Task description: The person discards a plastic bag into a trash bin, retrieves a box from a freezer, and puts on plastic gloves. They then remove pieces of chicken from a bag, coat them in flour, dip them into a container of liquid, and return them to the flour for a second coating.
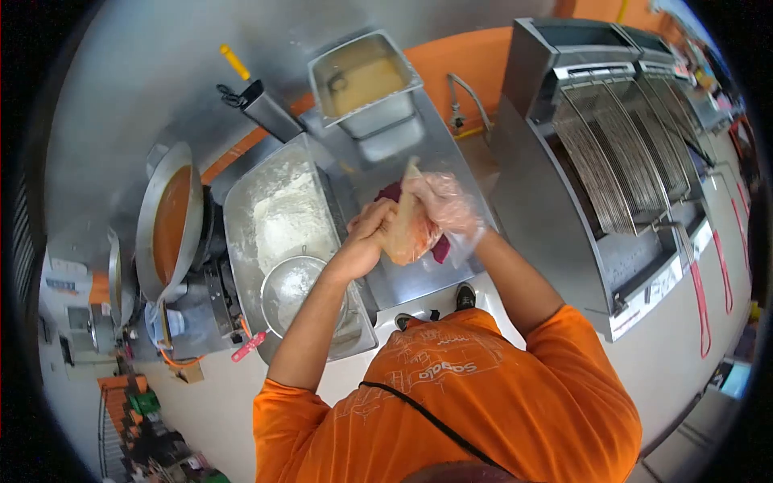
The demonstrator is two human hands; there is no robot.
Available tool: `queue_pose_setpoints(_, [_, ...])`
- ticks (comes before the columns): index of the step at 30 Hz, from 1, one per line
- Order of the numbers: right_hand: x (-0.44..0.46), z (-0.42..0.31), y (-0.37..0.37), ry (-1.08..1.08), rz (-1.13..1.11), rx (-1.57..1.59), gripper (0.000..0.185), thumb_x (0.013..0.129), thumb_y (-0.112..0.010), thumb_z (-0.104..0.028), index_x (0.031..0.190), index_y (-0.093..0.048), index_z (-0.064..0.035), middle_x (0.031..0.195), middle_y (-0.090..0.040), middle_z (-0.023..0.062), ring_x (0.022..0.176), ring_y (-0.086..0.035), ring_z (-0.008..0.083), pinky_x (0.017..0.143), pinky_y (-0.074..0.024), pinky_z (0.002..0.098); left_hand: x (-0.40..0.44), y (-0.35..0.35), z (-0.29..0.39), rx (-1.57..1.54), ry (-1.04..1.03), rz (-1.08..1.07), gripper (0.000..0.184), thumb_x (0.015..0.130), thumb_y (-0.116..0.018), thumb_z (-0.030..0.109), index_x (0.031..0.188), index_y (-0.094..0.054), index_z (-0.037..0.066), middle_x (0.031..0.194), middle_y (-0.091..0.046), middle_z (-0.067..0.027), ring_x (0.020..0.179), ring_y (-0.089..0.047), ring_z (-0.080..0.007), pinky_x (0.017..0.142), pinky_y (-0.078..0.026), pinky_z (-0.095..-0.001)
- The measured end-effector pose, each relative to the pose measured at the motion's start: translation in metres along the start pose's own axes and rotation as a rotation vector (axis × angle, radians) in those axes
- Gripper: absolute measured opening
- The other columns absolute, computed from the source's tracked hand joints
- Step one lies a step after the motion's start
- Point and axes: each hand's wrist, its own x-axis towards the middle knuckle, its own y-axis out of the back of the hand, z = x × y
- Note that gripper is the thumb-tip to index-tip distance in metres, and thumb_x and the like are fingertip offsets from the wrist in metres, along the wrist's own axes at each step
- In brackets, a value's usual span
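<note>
A pale, reddish piece of raw meat (409, 233) hangs between my two hands over the steel counter. My left hand (372, 232), bare, has its fingers closed on the meat's left side. On the other side my right hand (444, 201), inside a clear plastic glove or bag, grips the upper right part of the meat. Behind the hands and meat, a dark purple cloth-like item (440, 248) shows in part on the counter. Just left of my left hand is a steel tray (235, 211) holding white flour (291, 221) and a round sieve (294, 296).
A deep steel container (378, 121) with yellowish liquid stands at the counter's back. Left are a large pan (146, 233) of orange liquid and a steel holder (272, 115) with a yellow-handled tool. Wire baskets (616, 145) sit over the fryer (535, 201) at right.
</note>
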Motion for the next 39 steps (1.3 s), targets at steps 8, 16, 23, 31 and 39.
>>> queue_pose_setpoints(8, [-0.023,-0.013,0.005,0.018,-0.305,0.156,0.027,0.085,-0.064,-0.024,0.099,-0.061,-0.0001,0.081,-0.064,0.0084,0.074,-0.059,0.0148,0.067,-0.0495,0.0317,-0.012,0.013,0.011,0.280,-0.009,-0.201,0.030,0.094,-0.042,0.028,0.117,-0.050,0.011,0.116,-0.047,-0.0041,0.117,-0.038,-0.0209,0.101,-0.019,-0.0429])
queue_pose_setpoints(16, [-0.053,-0.013,0.004,-0.138,-0.364,0.382,0.026,0.084,-0.063,-0.006,0.108,-0.056,0.0007,0.094,-0.061,0.0048,0.081,-0.060,0.0117,0.068,-0.0513,0.0244,-0.019,0.005,0.014,0.267,-0.038,-0.131,0.011,0.091,-0.050,0.020,0.095,-0.059,0.015,0.092,-0.053,0.0027,0.101,-0.043,-0.0188,0.090,-0.022,-0.0433])
queue_pose_setpoints(23, [-0.068,-0.032,0.002,-0.171,-0.546,0.248,0.029,0.082,-0.067,-0.018,0.105,-0.060,-0.0015,0.090,-0.061,0.0058,0.082,-0.059,0.0127,0.070,-0.0469,0.0283,-0.036,0.004,0.016,0.268,-0.067,-0.262,0.010,0.089,-0.051,0.017,0.086,-0.060,0.014,0.085,-0.055,0.0038,0.094,-0.043,-0.0178,0.086,-0.022,-0.0406])
queue_pose_setpoints(31, [-0.054,-0.066,0.025,0.419,-0.509,-0.486,0.038,0.077,-0.067,-0.040,0.067,-0.059,-0.0040,0.064,-0.056,0.0140,0.061,-0.055,0.0333,0.055,-0.0428,0.0342,-0.048,0.024,0.033,0.320,-0.260,-0.334,0.009,0.085,-0.050,0.010,0.081,-0.059,0.012,0.084,-0.056,0.0047,0.093,-0.042,-0.0156,0.085,-0.022,-0.0364])
queue_pose_setpoints(39, [-0.057,0.003,0.085,0.023,-0.009,-0.388,0.030,0.088,-0.058,-0.030,0.080,-0.067,-0.0028,0.069,-0.063,0.0131,0.060,-0.061,0.0289,0.057,-0.0499,0.0368,-0.083,0.148,0.034,0.360,0.088,0.097,0.019,0.090,-0.048,0.017,0.077,-0.056,0.006,0.082,-0.055,-0.0042,0.080,-0.050,-0.0219,0.081,-0.033,-0.0358])
